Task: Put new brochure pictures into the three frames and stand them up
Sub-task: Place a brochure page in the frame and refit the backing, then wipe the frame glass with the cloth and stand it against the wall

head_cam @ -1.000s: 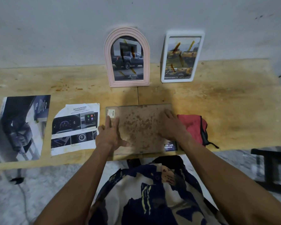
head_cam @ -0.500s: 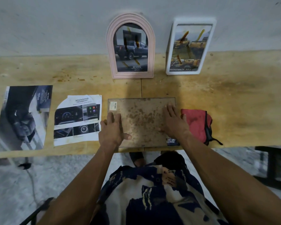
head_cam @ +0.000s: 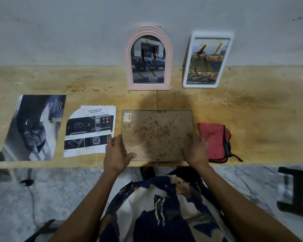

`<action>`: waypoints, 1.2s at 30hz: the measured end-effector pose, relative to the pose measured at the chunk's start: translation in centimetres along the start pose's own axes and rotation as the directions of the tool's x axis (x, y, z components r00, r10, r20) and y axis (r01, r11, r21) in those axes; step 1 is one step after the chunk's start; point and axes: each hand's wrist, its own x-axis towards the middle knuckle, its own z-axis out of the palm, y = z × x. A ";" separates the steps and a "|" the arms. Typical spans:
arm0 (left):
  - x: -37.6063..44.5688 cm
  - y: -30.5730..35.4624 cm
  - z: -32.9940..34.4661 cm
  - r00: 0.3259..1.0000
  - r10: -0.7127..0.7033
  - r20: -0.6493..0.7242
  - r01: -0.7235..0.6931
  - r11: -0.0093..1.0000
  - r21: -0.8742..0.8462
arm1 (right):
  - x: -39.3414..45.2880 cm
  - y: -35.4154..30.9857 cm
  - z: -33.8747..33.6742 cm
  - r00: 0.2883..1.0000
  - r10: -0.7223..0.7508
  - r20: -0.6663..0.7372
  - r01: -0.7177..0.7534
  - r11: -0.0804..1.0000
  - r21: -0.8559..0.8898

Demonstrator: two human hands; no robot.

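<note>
- Wooden table [head_cam: 252, 109] stands against a grey wall.
- Third frame [head_cam: 157, 135] lies face-down at the near table edge, stained backing up, long axis left-right.
- Left hand [head_cam: 116, 154] grips its left edge, thumb on the backing; right hand [head_cam: 196, 151] grips its right edge.
- Pink arched frame [head_cam: 148, 58] and white frame [head_cam: 207, 60] stand upright against the wall.
- Brochure page [head_cam: 89, 131] lies just left of the third frame.

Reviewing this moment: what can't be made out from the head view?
- Front of the third frame: it lies back up, so whether a picture is inside is hidden.
- Small print under the pink arched frame's Toyota logo: too small.
- White frame's picture: blurred by reflections.
- Fingertips of the left hand and right hand: curled at the frame's edges, grip unclear.
</note>
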 end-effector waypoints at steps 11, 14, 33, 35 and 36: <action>-1.2 1.3 -1.7 0.993 -0.113 0.013 0.111 0.938 -0.327 | -1.8 -1.6 -3.6 0.995 -0.022 -0.094 0.056 0.923 0.380; -1.5 2.4 -3.0 0.987 -0.154 -0.040 0.120 0.887 -0.446 | -1.4 -2.6 -5.7 0.989 -0.009 -0.147 0.074 0.892 0.446; 3.7 9.3 -12.2 0.879 -0.096 -0.466 -0.268 0.710 -0.652 | 2.9 -10.4 -12.4 0.910 0.084 -0.407 0.182 0.801 0.571; 4.4 9.4 -12.5 0.878 -0.165 -0.449 -0.232 0.674 -0.701 | 2.8 -10.5 -12.5 0.912 0.056 -0.405 0.199 0.804 0.560; 4.6 9.3 -12.6 0.877 -0.212 -0.431 -0.204 0.649 -0.733 | 2.7 -10.1 -12.3 0.917 0.034 -0.398 0.214 0.801 0.560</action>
